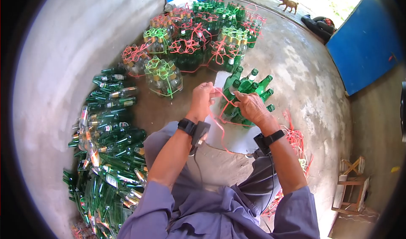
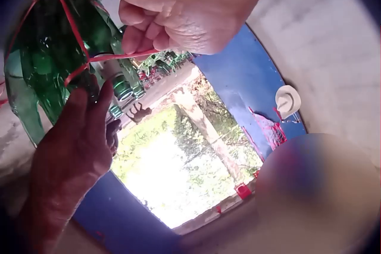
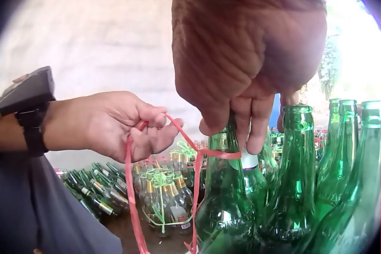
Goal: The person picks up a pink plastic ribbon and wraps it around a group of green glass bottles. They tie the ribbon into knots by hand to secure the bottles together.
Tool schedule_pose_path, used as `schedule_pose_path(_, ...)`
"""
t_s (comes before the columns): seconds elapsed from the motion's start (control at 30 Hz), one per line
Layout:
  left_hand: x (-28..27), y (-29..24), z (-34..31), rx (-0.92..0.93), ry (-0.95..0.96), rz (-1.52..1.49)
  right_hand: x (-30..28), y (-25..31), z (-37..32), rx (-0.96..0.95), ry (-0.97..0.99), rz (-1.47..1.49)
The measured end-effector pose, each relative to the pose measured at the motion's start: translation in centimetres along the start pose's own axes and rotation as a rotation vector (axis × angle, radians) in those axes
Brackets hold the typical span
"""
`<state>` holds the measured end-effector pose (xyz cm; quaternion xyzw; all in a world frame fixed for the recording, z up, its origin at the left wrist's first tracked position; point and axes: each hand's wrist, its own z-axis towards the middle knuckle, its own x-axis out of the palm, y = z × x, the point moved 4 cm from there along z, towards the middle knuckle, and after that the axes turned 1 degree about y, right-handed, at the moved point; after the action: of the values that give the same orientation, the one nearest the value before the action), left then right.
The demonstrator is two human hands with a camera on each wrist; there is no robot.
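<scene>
Several green glass bottles (image 1: 265, 83) stand upright in a tight cluster on a pale board (image 1: 234, 141) before the person. With bent fingers, the left hand (image 1: 201, 97) pinches a red plastic strap (image 3: 132, 200) to the left of the cluster. From that hand the strap runs to a bottle neck, and a loose length hangs down. The right hand (image 1: 253, 106) reaches over the cluster; its thumb and fingers close around the top of the nearest green bottle (image 3: 223, 200), right where the strap loops the neck. The fingers hide this bottle's mouth.
Bundles of bottles tied with red (image 1: 186, 47) and green strap (image 1: 163, 72) stand beyond. Loose bottles (image 1: 112, 150) lie piled along the left wall. Tangled red strap (image 1: 294, 139) lies at right, near a wooden stool (image 1: 351, 192). A brown dog (image 1: 288, 4) is at the doorway.
</scene>
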<state>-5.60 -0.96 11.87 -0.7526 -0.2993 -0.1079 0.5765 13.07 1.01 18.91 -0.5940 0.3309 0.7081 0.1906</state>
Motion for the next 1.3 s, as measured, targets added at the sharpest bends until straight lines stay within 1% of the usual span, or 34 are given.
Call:
schedule_pose_path(0.03,-0.1,0.2,1.0,-0.036,-0.020,-0.003,0.0,0.1,-0.1,0.008,-0.017,0.005)
schedule_pose_path(0.13,-0.7,0.7,3.1,-0.006,-0.049,-0.044,0.2,-0.2,-0.1,0.027,-0.035,0.033)
schedule_pose_path(0.17,-0.9,1.1,3.8,-0.039,-0.096,-0.079,0.3,-0.3,-0.1,0.023,-0.044,0.039)
schedule_pose_path(0.2,-0.9,1.5,4.5,-0.038,-0.091,-0.076,0.3,-0.3,-0.1,0.017,-0.054,0.046)
schedule_pose_path(0.27,-1.2,2.8,6.3,-0.072,0.002,-0.262,0.4,-0.3,-0.2,0.014,-0.082,0.065)
schedule_pose_path(0.3,-0.7,2.4,6.3,-0.072,0.003,-0.261,0.2,-0.2,-0.2,0.011,-0.084,0.064)
schedule_pose_path(0.37,1.7,1.0,5.0,0.007,0.044,-0.309,0.3,-0.2,-0.3,0.014,-0.079,0.065)
schedule_pose_path(0.4,2.7,0.4,3.9,-0.001,0.043,-0.307,0.2,-0.2,-0.3,-0.005,-0.095,0.061)
schedule_pose_path(0.47,5.0,-1.6,1.0,0.083,0.111,-0.068,0.4,-0.5,-0.1,-0.015,-0.113,0.069)
schedule_pose_path(0.5,5.9,-1.7,-0.9,0.077,0.115,-0.022,0.6,-0.6,0.0,-0.020,-0.106,0.051)
schedule_pose_path(0.57,6.1,-0.1,-4.7,0.040,0.116,0.024,0.5,-0.3,0.1,-0.024,-0.074,0.010)
schedule_pose_path(0.63,6.0,2.1,-7.2,0.009,0.123,0.069,0.5,-0.2,0.0,-0.032,-0.083,0.038)
schedule_pose_path(0.7,6.0,3.7,-8.2,0.022,-0.003,-0.127,0.4,0.0,-0.1,-0.041,-0.065,0.026)
schedule_pose_path(0.73,6.5,3.9,-8.2,0.020,0.001,-0.125,0.3,0.1,-0.1,-0.037,-0.068,0.026)
schedule_pose_path(0.77,6.9,4.1,-8.2,0.023,0.013,-0.188,0.3,0.1,-0.2,-0.016,-0.040,0.010)
schedule_pose_path(0.8,7.5,3.8,-8.2,0.030,0.025,-0.253,0.2,0.2,-0.3,0.002,-0.013,-0.008)
schedule_pose_path(0.83,7.9,3.1,-7.9,0.031,0.028,-0.255,0.3,0.1,-0.3,0.002,-0.014,-0.011)
schedule_pose_path(0.9,8.0,0.6,-6.3,0.062,0.063,-0.174,0.8,-0.3,-0.2,-0.006,-0.069,-0.003)
schedule_pose_path(0.93,7.0,-0.6,-4.4,0.103,0.089,-0.137,1.0,-0.4,-0.2,-0.001,-0.074,-0.001)
schedule_pose_path(0.97,5.9,-2.1,-2.9,0.115,0.081,-0.188,1.1,-0.4,-0.3,-0.020,-0.124,0.003)
schedule_pose_path(1.0,4.7,-2.4,-1.5,0.016,0.058,-0.352,1.1,-0.5,-0.4,-0.042,-0.174,0.005)
schedule_pose_path(1.03,3.8,-2.7,-0.6,0.004,0.031,-0.341,1.3,-0.6,-0.1,-0.010,-0.129,0.003)
schedule_pose_path(1.07,3.1,-2.7,0.1,-0.007,0.003,-0.330,1.4,-0.6,0.0,-0.008,-0.132,0.003)
schedule_pose_path(1.2,2.7,-2.4,-0.2,0.035,-0.007,-0.344,1.5,-0.7,-0.3,0.028,-0.126,-0.004)
schedule_pose_path(1.3,4.9,-2.8,-2.6,0.085,0.122,-0.082,1.3,-0.9,-0.3,0.022,-0.119,0.002)
